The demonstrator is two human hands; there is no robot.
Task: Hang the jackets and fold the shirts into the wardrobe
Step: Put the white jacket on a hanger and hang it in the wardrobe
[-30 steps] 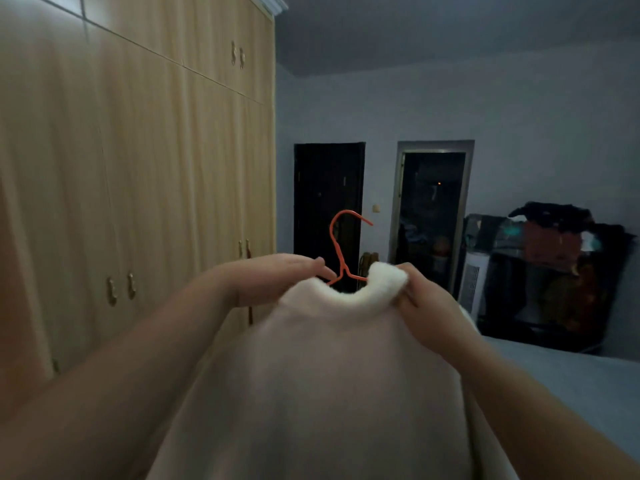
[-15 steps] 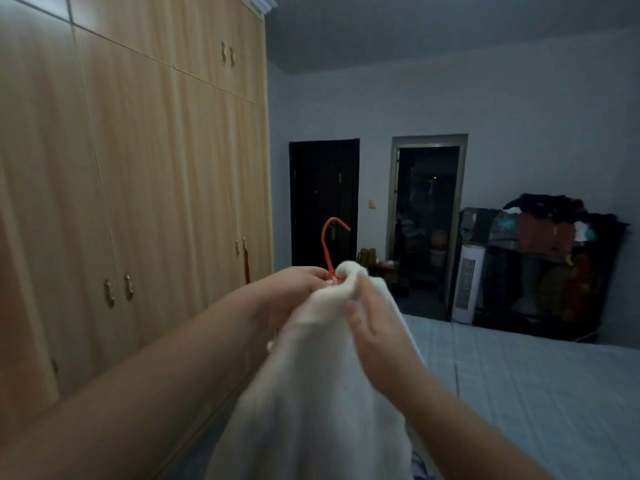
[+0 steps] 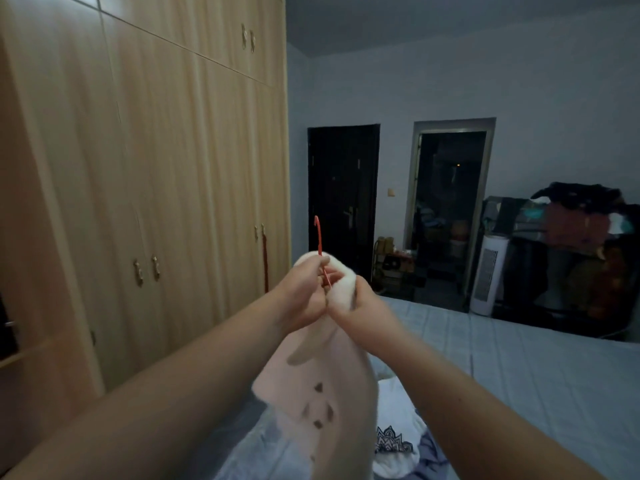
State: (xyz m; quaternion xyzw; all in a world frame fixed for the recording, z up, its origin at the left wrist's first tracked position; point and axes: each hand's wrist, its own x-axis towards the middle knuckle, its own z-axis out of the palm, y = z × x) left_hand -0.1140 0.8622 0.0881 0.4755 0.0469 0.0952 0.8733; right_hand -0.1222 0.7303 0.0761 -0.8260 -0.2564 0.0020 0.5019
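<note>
A cream fleece jacket (image 3: pixel 332 393) hangs in front of me from an orange hanger (image 3: pixel 318 235), whose hook sticks up above the collar. My left hand (image 3: pixel 304 292) grips the collar and the hanger's neck. My right hand (image 3: pixel 363 306) pinches the other side of the collar, touching the left hand. The tall wooden wardrobe (image 3: pixel 156 168) stands on my left with the doors in view closed.
A bed with a pale blue cover (image 3: pixel 519 368) lies below and to the right. More clothes, one white with a dark print (image 3: pixel 394 445), lie on it. A white tower appliance (image 3: pixel 488 275), a cluttered dark rack (image 3: pixel 571 258) and two dark doorways stand at the far wall.
My hands have come together at the collar and moved away from me. The jacket has turned edge-on and hangs narrower. The hanger hook now points straight up.
</note>
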